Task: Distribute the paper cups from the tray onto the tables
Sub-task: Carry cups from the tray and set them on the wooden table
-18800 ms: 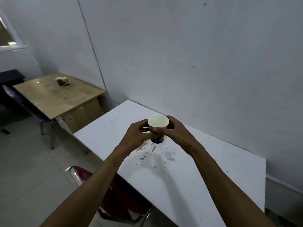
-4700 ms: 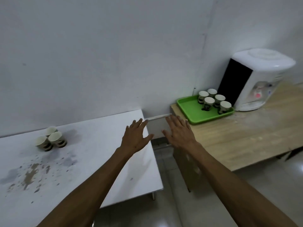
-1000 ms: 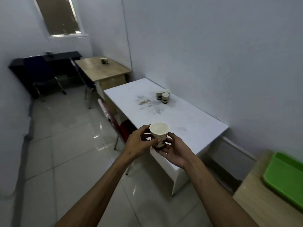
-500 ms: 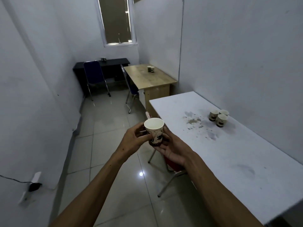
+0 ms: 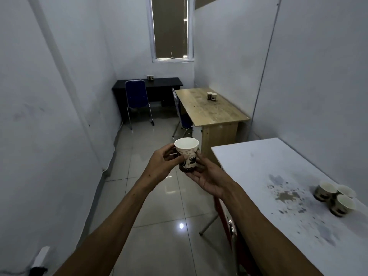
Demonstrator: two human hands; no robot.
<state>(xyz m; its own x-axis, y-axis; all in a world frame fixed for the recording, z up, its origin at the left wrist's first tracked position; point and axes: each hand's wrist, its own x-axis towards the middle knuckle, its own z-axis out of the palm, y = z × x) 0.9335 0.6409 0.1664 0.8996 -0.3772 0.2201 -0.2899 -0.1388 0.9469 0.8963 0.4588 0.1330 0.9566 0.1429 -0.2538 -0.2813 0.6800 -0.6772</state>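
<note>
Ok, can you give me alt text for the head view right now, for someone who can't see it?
Both hands, the left hand and right hand, hold one paper cup upright over the tiled floor. Three cups sit on the stained white table at right, two cups on the wooden table beyond, more on the black desk.

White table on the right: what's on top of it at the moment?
On the white table stand three paper cups clustered near the wall, beside brownish stains. The table's near end runs out of frame, so anything there cannot be seen.
</note>
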